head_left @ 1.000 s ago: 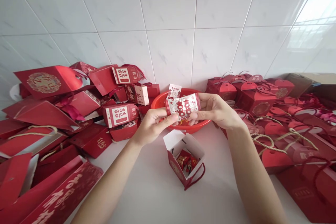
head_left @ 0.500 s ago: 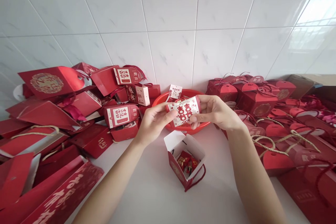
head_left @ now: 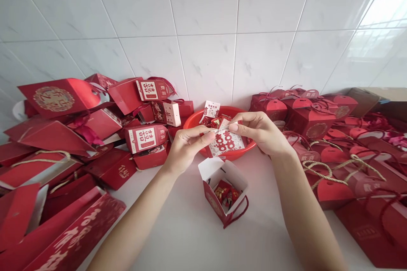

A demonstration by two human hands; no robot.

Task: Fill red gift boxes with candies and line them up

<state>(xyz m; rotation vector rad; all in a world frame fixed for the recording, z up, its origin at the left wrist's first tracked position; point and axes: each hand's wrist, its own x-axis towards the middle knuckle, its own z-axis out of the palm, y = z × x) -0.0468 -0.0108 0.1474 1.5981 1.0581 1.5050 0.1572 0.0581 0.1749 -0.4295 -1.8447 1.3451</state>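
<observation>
Between my two hands hangs a small white packet (head_left: 226, 142) printed with red characters, its top edge pinched on both sides. My left hand (head_left: 190, 144) is closed with thumb and finger on the packet's left upper edge. The right edge is gripped the same way by my right hand (head_left: 259, 131). Just below stands an open red gift box (head_left: 216, 207) with white inner walls, a dark red cord handle and several red-wrapped sweets (head_left: 226, 194) inside. Behind the packet sits a red basin (head_left: 193, 119), partly hidden by my hands, with more wrapped pieces in it.
A heap of red gift boxes (head_left: 108, 169) lies on the left of the white table (head_left: 190, 228). More closed red boxes (head_left: 313, 123) with cord handles crowd the right side. A brown carton (head_left: 364, 101) stands at the far right, and a tiled wall (head_left: 206, 63) rises behind.
The packet has tilted so that it now hangs down from its upper edge. Both hands' fingers have shifted up to that edge. The open box stays put.
</observation>
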